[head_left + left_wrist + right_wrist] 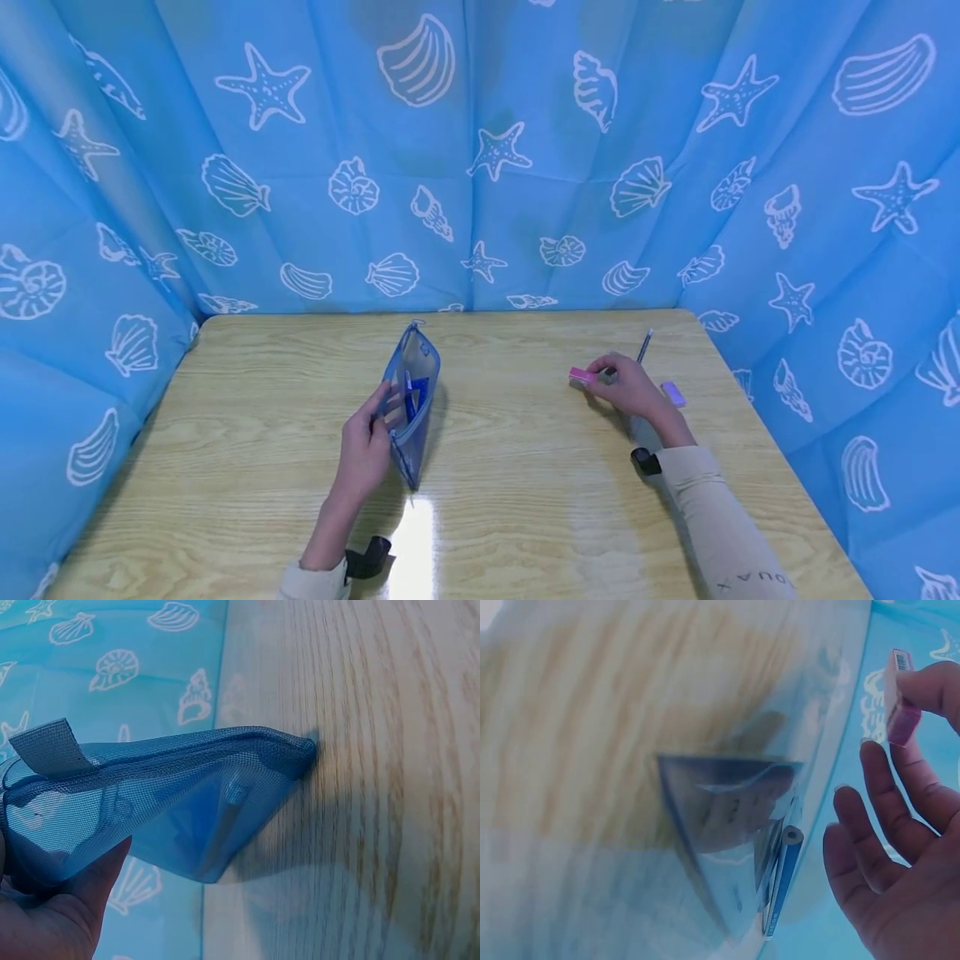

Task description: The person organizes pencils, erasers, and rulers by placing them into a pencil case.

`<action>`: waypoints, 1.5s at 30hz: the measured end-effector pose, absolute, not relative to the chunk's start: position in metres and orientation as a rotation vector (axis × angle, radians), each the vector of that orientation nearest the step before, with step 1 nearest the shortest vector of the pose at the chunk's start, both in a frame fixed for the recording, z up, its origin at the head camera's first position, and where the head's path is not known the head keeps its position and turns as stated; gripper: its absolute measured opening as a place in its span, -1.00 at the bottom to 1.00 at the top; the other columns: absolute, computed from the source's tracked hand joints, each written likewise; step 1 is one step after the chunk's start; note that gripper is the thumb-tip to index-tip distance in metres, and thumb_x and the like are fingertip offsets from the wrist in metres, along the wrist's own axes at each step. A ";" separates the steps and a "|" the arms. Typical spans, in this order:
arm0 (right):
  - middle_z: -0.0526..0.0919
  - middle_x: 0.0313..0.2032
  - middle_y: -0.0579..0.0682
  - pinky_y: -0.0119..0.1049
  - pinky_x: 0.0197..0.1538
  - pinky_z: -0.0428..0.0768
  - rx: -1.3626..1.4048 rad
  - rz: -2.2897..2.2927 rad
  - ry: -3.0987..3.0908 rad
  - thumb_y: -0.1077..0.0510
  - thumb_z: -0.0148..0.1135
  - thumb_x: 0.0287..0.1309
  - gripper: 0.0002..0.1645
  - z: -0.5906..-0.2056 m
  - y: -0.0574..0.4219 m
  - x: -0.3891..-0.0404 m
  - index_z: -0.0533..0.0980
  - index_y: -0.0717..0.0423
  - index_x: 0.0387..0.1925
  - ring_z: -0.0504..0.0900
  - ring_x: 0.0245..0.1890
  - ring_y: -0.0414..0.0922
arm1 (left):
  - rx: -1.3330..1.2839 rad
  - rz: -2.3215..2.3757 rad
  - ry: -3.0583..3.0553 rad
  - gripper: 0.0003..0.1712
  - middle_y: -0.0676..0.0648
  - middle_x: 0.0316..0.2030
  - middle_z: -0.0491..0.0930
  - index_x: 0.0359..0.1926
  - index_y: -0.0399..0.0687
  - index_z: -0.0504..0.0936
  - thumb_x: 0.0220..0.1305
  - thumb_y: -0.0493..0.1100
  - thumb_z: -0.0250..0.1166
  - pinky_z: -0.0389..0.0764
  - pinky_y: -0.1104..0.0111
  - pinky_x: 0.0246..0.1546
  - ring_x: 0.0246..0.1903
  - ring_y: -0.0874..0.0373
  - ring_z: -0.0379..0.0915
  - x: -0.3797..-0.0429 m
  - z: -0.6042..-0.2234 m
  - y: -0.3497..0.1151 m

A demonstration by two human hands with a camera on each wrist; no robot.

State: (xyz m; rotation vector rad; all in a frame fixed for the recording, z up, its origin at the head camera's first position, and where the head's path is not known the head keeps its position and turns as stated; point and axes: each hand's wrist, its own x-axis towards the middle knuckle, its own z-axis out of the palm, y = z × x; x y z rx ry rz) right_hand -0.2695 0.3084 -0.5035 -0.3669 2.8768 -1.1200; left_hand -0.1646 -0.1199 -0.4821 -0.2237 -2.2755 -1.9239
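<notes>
1. Two bare hands are showing over a pale wood-grain bench [510, 467], one left of centre in the head frame, the other right of centre.
2. The left hand [365, 446] is holding a blue see-through mesh pouch [422, 362] by its left side, that grip closing around the edge; the pouch is standing left of centre, its mouth gaping.
3. Inside it, a slim blue pen [409, 396] is leaning beside a flat dark-blue piece [421, 387].
4. The right hand [630, 387] is pinching a small pink rectangular block [581, 376] between thumb and index finger, right of centre; its other fingers are curving loosely.
5. Just beyond that hand, a slim dark pencil [646, 344] is pointing toward the upper right; a small purple rectangular block [673, 394] is lying to its right.
6. At the right wrist frame's lower centre, a clear triangular sheet with dark edges [705, 825] is lying on the bench.
7. Behind everything, a blue shell-printed curtain [450, 158] is hanging.
</notes>
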 end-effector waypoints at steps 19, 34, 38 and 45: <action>0.64 -0.02 0.23 0.11 0.17 0.69 -0.487 -1.411 2.761 0.26 0.32 0.29 -0.73 -0.505 0.294 -0.253 0.60 0.31 -0.02 0.61 0.06 0.18 | -0.229 -1.898 -2.298 -0.34 -0.42 0.37 0.36 0.49 -0.44 0.16 0.37 -0.55 -0.26 0.60 0.00 0.25 0.27 -0.37 0.43 -0.165 -0.486 -0.118; 0.64 -0.04 0.27 0.24 0.27 0.59 -0.500 -1.420 2.692 0.34 0.28 0.29 -0.76 -0.480 0.263 -0.233 0.58 0.36 -0.03 0.58 0.11 0.26 | -0.215 -1.926 -2.287 -0.34 -0.43 0.39 0.33 0.51 -0.39 0.14 0.40 -0.55 -0.26 0.55 0.05 0.31 0.35 -0.32 0.35 -0.166 -0.480 -0.116; 0.65 -0.02 0.19 0.19 0.27 0.61 -0.538 -1.425 2.693 0.28 0.32 0.28 -0.74 -0.495 0.263 -0.240 0.60 0.26 -0.01 0.59 0.12 0.19 | -0.218 -1.939 -2.280 -0.34 -0.46 0.39 0.32 0.51 -0.41 0.13 0.41 -0.55 -0.27 0.54 0.06 0.31 0.35 -0.33 0.35 -0.166 -0.480 -0.117; 0.67 -0.05 0.10 0.13 0.27 0.62 -0.579 -1.412 2.667 0.25 0.35 0.25 -0.76 -0.488 0.248 -0.237 0.61 0.18 -0.04 0.60 0.11 0.14 | -0.220 -1.950 -2.267 -0.34 -0.45 0.40 0.30 0.51 -0.43 0.12 0.40 -0.56 -0.27 0.54 0.07 0.31 0.36 -0.33 0.33 -0.165 -0.481 -0.118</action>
